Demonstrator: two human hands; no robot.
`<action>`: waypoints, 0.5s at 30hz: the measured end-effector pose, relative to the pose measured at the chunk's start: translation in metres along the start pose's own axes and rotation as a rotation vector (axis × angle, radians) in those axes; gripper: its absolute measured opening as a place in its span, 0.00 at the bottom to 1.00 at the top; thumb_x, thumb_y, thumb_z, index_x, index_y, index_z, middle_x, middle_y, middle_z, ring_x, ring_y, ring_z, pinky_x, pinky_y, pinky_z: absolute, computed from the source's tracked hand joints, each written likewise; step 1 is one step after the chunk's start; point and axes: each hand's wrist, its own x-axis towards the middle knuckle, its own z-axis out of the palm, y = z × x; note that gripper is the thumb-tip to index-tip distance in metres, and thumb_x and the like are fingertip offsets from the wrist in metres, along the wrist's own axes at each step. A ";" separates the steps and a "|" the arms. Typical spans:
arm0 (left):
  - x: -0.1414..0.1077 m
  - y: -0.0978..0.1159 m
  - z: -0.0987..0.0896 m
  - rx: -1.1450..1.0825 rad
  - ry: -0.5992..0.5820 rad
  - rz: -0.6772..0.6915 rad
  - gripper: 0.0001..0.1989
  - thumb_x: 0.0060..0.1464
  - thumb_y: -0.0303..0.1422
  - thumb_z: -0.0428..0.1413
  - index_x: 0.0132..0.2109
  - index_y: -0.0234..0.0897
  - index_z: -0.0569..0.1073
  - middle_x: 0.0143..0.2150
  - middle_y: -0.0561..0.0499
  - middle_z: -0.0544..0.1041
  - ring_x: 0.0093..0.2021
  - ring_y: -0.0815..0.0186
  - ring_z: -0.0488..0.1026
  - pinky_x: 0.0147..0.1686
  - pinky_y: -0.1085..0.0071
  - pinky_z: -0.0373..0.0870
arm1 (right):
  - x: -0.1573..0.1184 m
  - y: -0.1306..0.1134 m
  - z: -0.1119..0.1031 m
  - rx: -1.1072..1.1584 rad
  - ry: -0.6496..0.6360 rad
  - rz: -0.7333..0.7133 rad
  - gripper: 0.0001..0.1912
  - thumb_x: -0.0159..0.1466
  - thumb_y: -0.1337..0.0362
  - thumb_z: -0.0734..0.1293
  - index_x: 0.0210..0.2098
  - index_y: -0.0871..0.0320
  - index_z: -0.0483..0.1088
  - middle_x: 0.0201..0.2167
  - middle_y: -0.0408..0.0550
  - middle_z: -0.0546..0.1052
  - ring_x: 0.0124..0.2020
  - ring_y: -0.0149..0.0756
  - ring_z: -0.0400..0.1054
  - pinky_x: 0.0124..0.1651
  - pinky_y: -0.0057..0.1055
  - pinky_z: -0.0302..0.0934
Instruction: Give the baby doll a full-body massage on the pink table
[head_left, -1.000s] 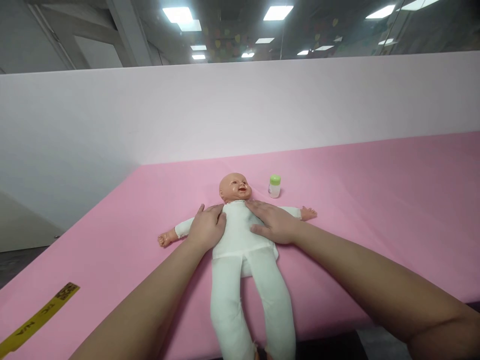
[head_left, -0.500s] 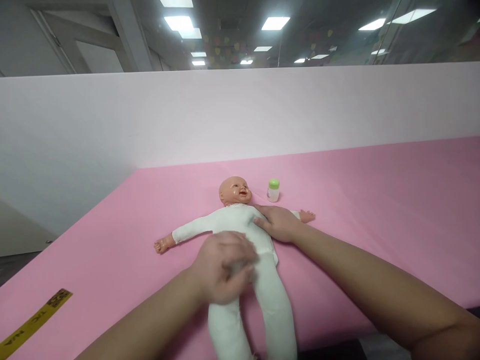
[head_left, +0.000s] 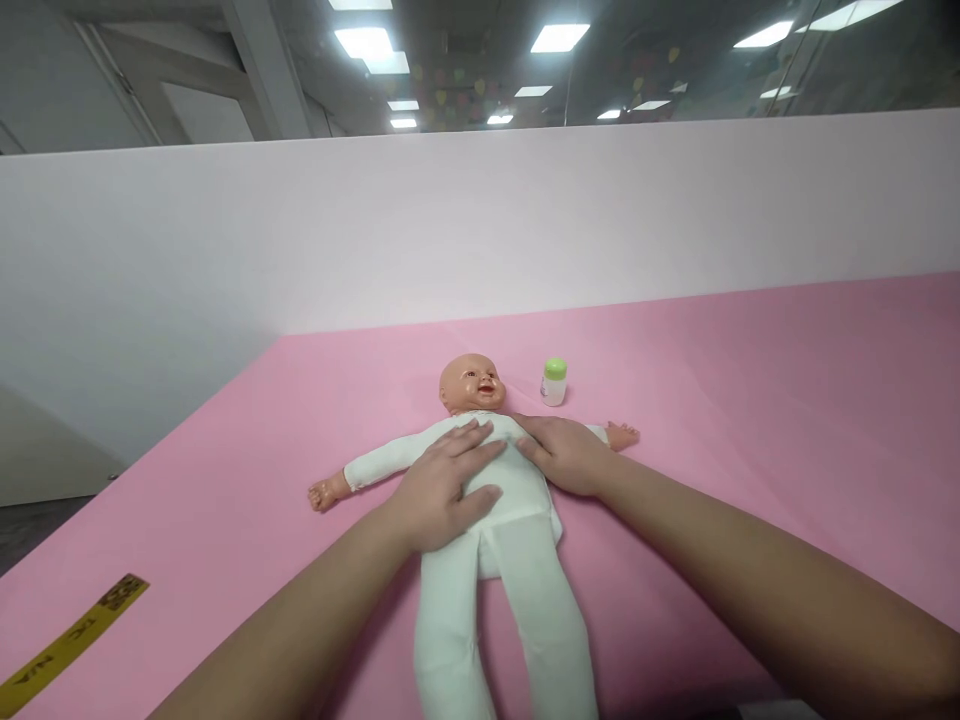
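pink covering stretches over a broad table [head_left: 750,400], whose far edge meets a pale upright panel [head_left: 480,220]. above the panel, ceiling lights [head_left: 560,38] shine in a dim upper strip, and a grey door frame [head_left: 262,70] stands at the left.

on the table lies a baby doll [head_left: 521,495] in a white cloth body, on its back, its head toward the far edge and its legs toward the near edge, the feet out of view. its bare head is turned a little to the right. one arm stretches out toward the table's left edge; the other is partly covered, with its small hand showing beyond.

the left hand [head_left: 446,490] rests palm down across the doll's chest and belly, fingers extended, thumb set well apart. the right hand [head_left: 574,455] lies over the other side of the chest near the shoulder, also laid flat, its thumb angled toward the middle. both hands are unclenched and touch the doll.

near the head, on the far-edge side, stands a small jar [head_left: 554,383] with a green lid. toward the table's near left corner lies a yellow strip [head_left: 71,645] with dark lettering and a square code.
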 end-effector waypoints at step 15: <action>0.006 -0.023 0.000 0.062 0.241 -0.389 0.24 0.73 0.42 0.46 0.67 0.41 0.72 0.66 0.45 0.77 0.64 0.48 0.74 0.67 0.47 0.68 | -0.029 -0.035 0.004 -0.006 0.212 -0.644 0.26 0.79 0.52 0.59 0.67 0.59 0.71 0.70 0.58 0.70 0.70 0.49 0.66 0.73 0.49 0.61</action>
